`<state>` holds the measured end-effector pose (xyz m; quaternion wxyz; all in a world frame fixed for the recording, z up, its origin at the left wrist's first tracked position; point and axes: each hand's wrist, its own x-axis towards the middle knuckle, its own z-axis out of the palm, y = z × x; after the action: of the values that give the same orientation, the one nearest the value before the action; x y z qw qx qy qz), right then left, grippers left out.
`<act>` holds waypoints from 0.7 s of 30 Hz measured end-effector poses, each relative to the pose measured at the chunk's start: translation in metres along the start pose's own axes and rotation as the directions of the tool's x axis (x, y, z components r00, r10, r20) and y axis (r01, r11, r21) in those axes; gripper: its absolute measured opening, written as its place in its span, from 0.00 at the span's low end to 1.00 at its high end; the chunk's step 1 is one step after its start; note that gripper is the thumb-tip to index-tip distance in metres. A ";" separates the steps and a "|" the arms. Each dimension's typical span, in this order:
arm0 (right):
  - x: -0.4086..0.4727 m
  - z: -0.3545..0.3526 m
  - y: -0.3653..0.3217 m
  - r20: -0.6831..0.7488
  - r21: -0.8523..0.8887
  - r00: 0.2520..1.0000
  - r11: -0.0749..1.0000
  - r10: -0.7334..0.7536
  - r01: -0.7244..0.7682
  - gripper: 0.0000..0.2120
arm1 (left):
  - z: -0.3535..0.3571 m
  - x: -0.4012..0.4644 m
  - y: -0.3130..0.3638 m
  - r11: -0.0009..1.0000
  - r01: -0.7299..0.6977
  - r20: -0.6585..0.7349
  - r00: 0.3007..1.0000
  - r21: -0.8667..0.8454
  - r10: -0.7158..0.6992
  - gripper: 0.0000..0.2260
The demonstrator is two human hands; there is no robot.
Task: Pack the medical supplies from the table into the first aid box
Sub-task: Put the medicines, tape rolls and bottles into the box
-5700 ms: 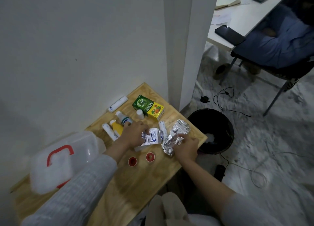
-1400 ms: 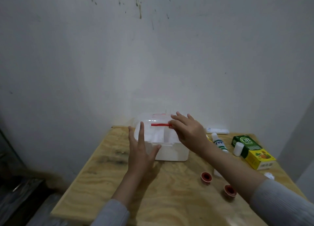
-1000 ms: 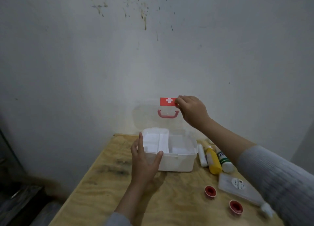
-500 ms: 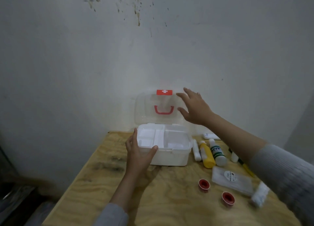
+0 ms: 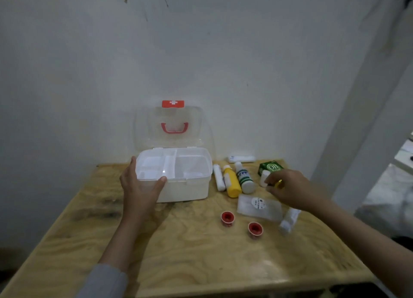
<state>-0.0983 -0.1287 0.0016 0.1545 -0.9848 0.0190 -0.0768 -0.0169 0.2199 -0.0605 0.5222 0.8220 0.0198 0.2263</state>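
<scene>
First aid box [image 5: 178, 186] sits at the back of the wooden table [image 5: 201, 253], against the wall. Its clear lid [image 5: 172, 127] now stands fully upright and unsupported; half a second ago the right hand was up beside it. Tray inside looks empty, dividers visible.

Left hand [image 5: 139, 186] stays on the box's near left corner, fingers spread open and flat against the side, thumb on the rim, steadying rather than gripping.

Right hand [image 5: 288, 189] has dropped from the lid to the supplies on the right. Fingers curled over a small white bottle [image 5: 264, 178] in front of the green carton [image 5: 269, 168]; whether it has closed on it I cannot tell, blur hides the fingertips.

Still on the table: yellow bottle [image 5: 232, 182], green-and-white bottle [image 5: 244, 178], white tube [image 5: 219, 178], flat clear packet [image 5: 259, 207], two red tape rolls [image 5: 227, 217], gauze roll [image 5: 288, 220].

Judgement: opening is done, packing proper starts now; nothing packed yet
</scene>
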 end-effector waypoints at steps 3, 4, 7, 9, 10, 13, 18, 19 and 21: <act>-0.015 0.012 0.011 0.121 -0.003 0.992 1.000 0.027 -0.027 0.15 | 0.002 0.000 0.001 1.000 -0.001 -0.002 1.000 -0.003 0.001 0.42; -0.019 0.015 0.012 0.175 -0.048 0.984 0.999 0.023 -0.015 0.18 | 0.002 0.000 0.002 1.000 0.001 -0.002 1.000 0.000 -0.001 0.42; -0.025 0.020 0.009 0.218 -0.138 0.976 0.990 0.023 0.007 0.21 | 0.002 -0.001 0.001 1.000 -0.012 -0.005 1.000 -0.001 0.012 0.42; -0.025 0.021 0.007 0.201 -0.144 0.979 0.989 0.015 0.014 0.20 | 0.002 -0.001 0.000 1.000 -0.021 -0.010 1.000 -0.008 0.021 0.42; -0.024 0.021 0.007 0.199 -0.141 0.980 0.990 0.013 0.015 0.19 | 0.002 -0.001 -0.001 1.000 -0.023 -0.010 1.000 -0.005 0.023 0.42; -0.023 0.023 0.008 0.209 -0.139 0.978 0.990 0.018 0.012 0.19 | 0.003 -0.001 -0.001 1.000 -0.007 -0.009 1.000 0.012 0.007 0.42; -0.023 0.022 0.010 0.203 -0.130 0.979 0.991 0.005 0.022 0.19 | 0.003 -0.001 -0.002 1.000 -0.011 -0.007 1.000 0.005 0.011 0.42; -0.023 0.021 0.010 0.197 -0.126 0.980 0.992 -0.005 0.030 0.19 | 0.003 -0.001 -0.002 1.000 -0.012 -0.005 1.000 0.005 0.012 0.42; -0.023 0.019 0.011 0.172 -0.132 0.985 0.990 -0.029 0.053 0.19 | 0.003 -0.001 -0.001 1.000 -0.008 -0.003 1.000 0.006 0.008 0.41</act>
<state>-0.1185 -0.1323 -0.0230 0.0863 -0.9962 -0.0092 0.0057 -0.0163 0.2177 -0.0632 0.5186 0.8234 0.0180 0.2295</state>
